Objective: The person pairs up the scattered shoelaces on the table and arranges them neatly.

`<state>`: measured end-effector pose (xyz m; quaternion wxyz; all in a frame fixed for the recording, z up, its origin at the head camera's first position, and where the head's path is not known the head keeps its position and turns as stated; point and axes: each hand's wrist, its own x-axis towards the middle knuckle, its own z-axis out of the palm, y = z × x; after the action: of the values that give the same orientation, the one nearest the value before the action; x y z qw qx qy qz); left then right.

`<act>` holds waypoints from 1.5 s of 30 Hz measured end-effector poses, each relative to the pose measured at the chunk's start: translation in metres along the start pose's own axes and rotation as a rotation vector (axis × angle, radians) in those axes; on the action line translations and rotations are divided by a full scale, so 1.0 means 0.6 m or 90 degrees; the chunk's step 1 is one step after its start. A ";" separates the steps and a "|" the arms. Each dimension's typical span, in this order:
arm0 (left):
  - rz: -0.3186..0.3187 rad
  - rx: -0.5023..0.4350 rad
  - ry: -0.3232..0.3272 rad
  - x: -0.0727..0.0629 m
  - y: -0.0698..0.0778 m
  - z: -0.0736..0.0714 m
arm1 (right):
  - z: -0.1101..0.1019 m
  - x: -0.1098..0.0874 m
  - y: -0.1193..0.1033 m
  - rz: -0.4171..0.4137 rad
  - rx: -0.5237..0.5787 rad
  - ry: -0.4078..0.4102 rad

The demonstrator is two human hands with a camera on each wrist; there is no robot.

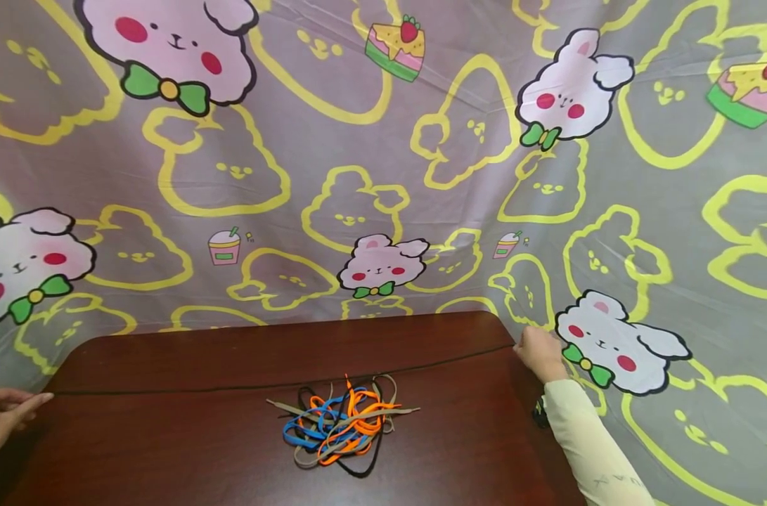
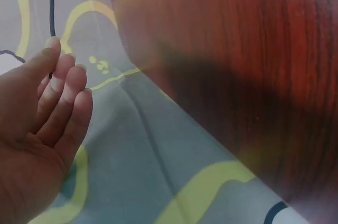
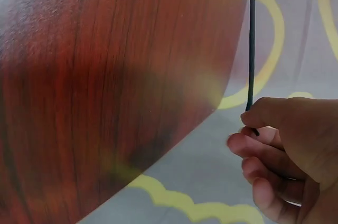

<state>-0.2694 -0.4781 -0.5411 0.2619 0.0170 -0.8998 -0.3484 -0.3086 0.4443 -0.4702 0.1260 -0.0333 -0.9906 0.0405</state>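
A long thin black shoelace (image 1: 231,388) stretches nearly straight across the table, held up between both hands. My left hand (image 1: 3,418) pinches one end between thumb and fingers at the table's left side. In the left wrist view, the lace tip shows just past the thumb of the left hand (image 2: 50,108). At the right edge, my right hand (image 1: 540,353) pinches the other end; in the right wrist view a short tip pokes out below the thumb of the right hand (image 3: 285,152). Beneath the taut lace lies a tangled pile of blue, orange, beige and black shoelaces (image 1: 358,422).
The dark reddish-brown wooden table (image 1: 168,450) has rounded far corners. Behind it and along the right hangs a grey-pink cloth (image 1: 459,232) printed with rabbits and yellow outlines. A small dark object (image 1: 540,413) shows beside the right sleeve.
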 end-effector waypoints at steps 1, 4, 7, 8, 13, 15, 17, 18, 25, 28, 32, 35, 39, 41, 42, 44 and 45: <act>-0.003 0.017 0.000 0.001 0.002 0.001 | 0.002 0.003 -0.002 0.004 0.002 0.003; 0.029 -0.004 0.008 0.005 0.005 0.002 | 0.011 0.015 -0.008 0.016 0.005 0.014; 0.078 -0.028 0.013 0.009 0.008 0.005 | 0.019 0.028 -0.013 0.027 0.008 0.031; 0.089 -0.029 0.016 0.012 0.010 0.007 | 0.021 0.032 -0.015 0.028 0.009 0.036; 0.076 0.082 0.029 0.022 0.027 0.019 | 0.027 0.054 -0.023 0.031 0.007 0.040; 0.043 0.113 0.020 0.025 0.034 0.023 | 0.029 0.060 -0.026 0.038 0.003 0.029; 0.011 0.137 0.016 0.028 0.041 0.026 | 0.031 0.066 -0.030 0.051 0.002 0.018; -0.001 0.156 0.015 0.031 0.043 0.027 | 0.035 0.069 -0.032 0.061 0.004 0.017; -0.047 0.207 0.033 0.047 0.058 0.037 | 0.056 0.084 -0.049 0.127 0.044 0.073; -0.109 0.215 0.027 0.053 0.069 0.039 | 0.061 0.089 -0.053 0.150 0.056 0.088; -0.163 0.234 -0.006 0.059 0.078 0.041 | 0.070 0.090 -0.051 0.165 0.065 0.055; -0.167 0.237 -0.030 0.059 0.078 0.044 | 0.079 0.086 -0.044 0.173 0.078 0.021; -0.161 0.228 -0.044 0.057 0.074 0.046 | 0.087 0.084 -0.037 0.182 0.090 0.004; -0.164 0.233 -0.051 0.056 0.072 0.049 | 0.088 0.086 -0.037 0.181 0.093 -0.002; -0.168 0.238 -0.057 0.055 0.072 0.050 | 0.089 0.086 -0.038 0.181 0.092 -0.005; -0.182 0.252 -0.073 0.053 0.073 0.056 | 0.089 0.088 -0.038 0.181 0.094 -0.012; -0.188 0.259 -0.080 0.053 0.073 0.058 | 0.090 0.089 -0.038 0.181 0.094 -0.013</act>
<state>-0.3068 -0.4302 -0.5206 0.1430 0.1788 -0.9536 -0.1955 -0.3751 0.4220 -0.5071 0.1108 -0.1632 -0.9715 0.1310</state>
